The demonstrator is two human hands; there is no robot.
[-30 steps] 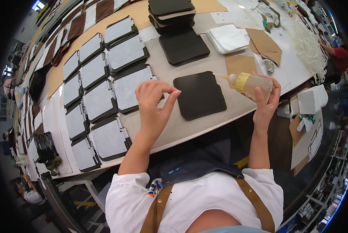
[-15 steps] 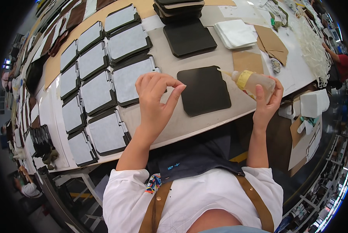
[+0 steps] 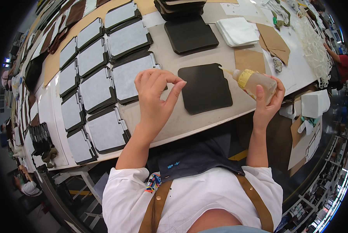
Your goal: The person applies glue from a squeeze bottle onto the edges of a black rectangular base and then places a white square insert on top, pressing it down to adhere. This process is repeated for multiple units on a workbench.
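My right hand (image 3: 266,104) is wrapped round a clear squeeze bottle (image 3: 257,84) with a yellow label. The bottle is tilted on its side, its thin nozzle pointing left at the upper right corner of a flat black panel (image 3: 205,89). This panel lies alone on the table in front of me, notched along its right side. Beside its left edge, my left hand (image 3: 156,93) has thumb and forefinger pinched together; whatever sits between the tips, if anything, is too small to make out. The other fingers curl behind.
Stacks of black-edged panels with pale grey faces (image 3: 98,88) fill the table's left. Beyond the single panel are a black panel stack (image 3: 190,35), white sheets (image 3: 237,32) and brown card pieces (image 3: 274,42). The table's front edge (image 3: 193,134) runs close below my hands.
Both hands keep nearly the same pose. The table and its panels sit slightly higher in the view.
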